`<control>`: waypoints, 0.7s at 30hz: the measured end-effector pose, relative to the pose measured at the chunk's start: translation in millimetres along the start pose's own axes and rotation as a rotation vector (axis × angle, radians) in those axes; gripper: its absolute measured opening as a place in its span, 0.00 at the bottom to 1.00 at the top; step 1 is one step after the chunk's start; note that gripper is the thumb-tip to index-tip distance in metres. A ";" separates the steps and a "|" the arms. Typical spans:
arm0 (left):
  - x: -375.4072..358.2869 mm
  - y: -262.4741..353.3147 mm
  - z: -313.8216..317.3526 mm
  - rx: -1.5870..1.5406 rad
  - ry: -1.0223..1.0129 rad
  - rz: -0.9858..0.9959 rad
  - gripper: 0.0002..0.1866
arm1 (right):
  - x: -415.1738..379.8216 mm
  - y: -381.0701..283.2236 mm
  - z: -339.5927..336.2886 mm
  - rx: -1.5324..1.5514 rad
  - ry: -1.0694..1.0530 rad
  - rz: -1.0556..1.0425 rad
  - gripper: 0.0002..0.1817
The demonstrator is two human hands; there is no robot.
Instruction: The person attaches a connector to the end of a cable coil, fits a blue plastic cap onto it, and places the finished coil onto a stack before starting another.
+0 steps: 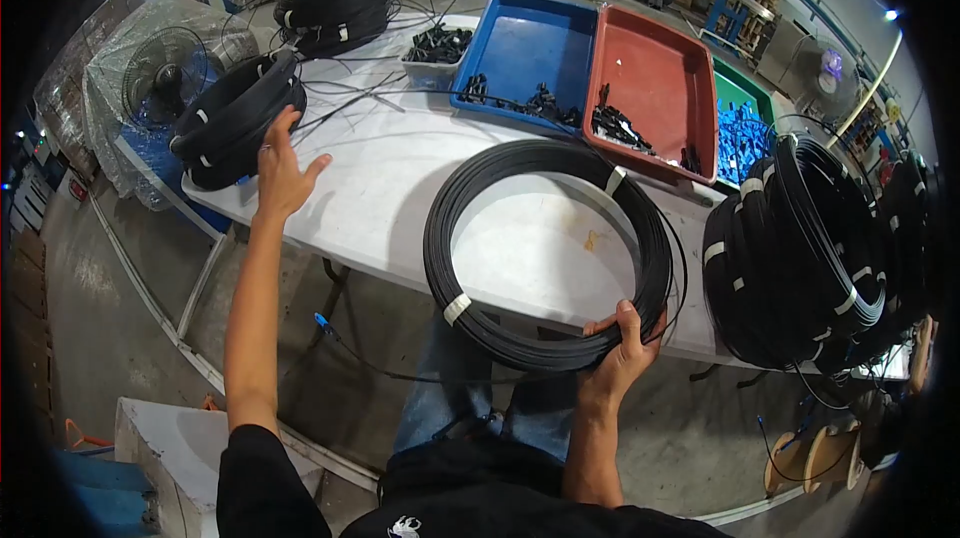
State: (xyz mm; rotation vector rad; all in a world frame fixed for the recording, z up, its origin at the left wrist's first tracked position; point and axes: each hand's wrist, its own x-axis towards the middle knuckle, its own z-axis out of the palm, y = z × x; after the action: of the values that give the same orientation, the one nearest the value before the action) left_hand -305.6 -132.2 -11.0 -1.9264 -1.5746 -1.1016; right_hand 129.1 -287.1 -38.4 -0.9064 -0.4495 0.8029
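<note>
My right hand [622, 353] grips the near right side of a coil of black cable [462, 208], thumb on top of the bundle. White tape bands hold the windings together. The coil is partly over the white table [370, 198] and partly over its front edge. A loose cable end with a blue connector [322, 323] hangs in front of the table, to the left. My left hand [285, 168] is empty with fingers spread, right beside a stack of taped black coils [235, 123] at the table's left end.
Behind the coil stand a blue tray [525, 28], a red tray [660, 58] and a green tray [745, 98] with small connector parts. More cable coils [790, 248] are piled at the right, others [335, 3] at the back left. A fan [165, 73] stands beyond the left end.
</note>
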 end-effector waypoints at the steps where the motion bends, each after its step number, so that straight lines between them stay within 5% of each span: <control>1: 6.6 -11.1 13.7 -0.018 -0.100 -0.073 0.37 | 0.0 -1.5 1.9 0.006 0.007 0.001 0.20; 3: 12.6 -35.3 38.6 0.032 -0.278 -0.169 0.37 | 0.0 -0.9 0.4 -0.012 0.038 0.018 0.20; 6: -1.0 -45.6 44.8 0.086 -0.266 -0.019 0.29 | -2.5 -4.1 -4.5 -0.040 0.025 0.035 0.19; 10: -4.3 -59.2 30.1 -0.024 -0.228 -0.057 0.24 | -4.1 -7.4 0.2 -0.043 0.054 0.038 0.18; 13: 11.2 -57.0 15.4 0.090 0.064 0.367 0.22 | 2.5 -5.1 5.5 -0.023 0.054 0.037 0.18; 14: 7.1 -48.5 5.1 0.086 0.059 0.367 0.22 | 2.5 -5.9 6.7 -0.011 0.050 0.040 0.18; 19: -104.0 1.1 -47.0 -0.102 -0.006 -0.284 0.23 | -0.7 -8.1 12.1 -0.001 0.097 0.054 0.18; 21: -174.3 35.8 -47.8 -0.201 0.036 -0.384 0.22 | -0.9 -5.1 10.5 0.020 0.081 0.073 0.19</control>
State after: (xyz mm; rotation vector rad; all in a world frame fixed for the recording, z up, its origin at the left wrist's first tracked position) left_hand -294.6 -285.0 -113.4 -1.7519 -1.9295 -1.4905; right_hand 123.8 -284.2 -28.4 -0.9375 -0.3387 0.8322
